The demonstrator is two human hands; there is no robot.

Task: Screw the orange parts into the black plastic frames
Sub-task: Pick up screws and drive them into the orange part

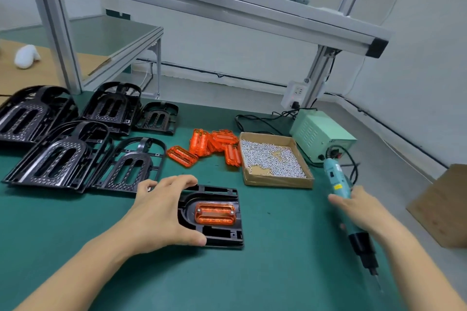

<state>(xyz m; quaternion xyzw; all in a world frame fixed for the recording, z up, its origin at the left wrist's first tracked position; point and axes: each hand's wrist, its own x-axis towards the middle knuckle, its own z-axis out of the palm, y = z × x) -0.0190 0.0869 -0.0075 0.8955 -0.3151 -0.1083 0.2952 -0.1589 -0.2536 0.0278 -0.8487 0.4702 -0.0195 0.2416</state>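
Green matting [278,247] covered the bench where the person worked. Nearest, the right hand [364,209] was wrapped round a teal screwdriver [351,212], its bit pointing down and clear of the work. The left hand [161,212] gripped the left end of a black frame [222,237] lying flat, thumb at the near edge, fingers over the far edge. An orange part [216,213] sat in its recess with 2 screw heads showing at the far corners. To my eye, the frame needed holding flat and steady and the bit brought straight down on each remaining hole, never at a slant. Behind lay a box of screws [274,159], a heap of orange parts [214,145], and the stacked frames [73,134] at the left.
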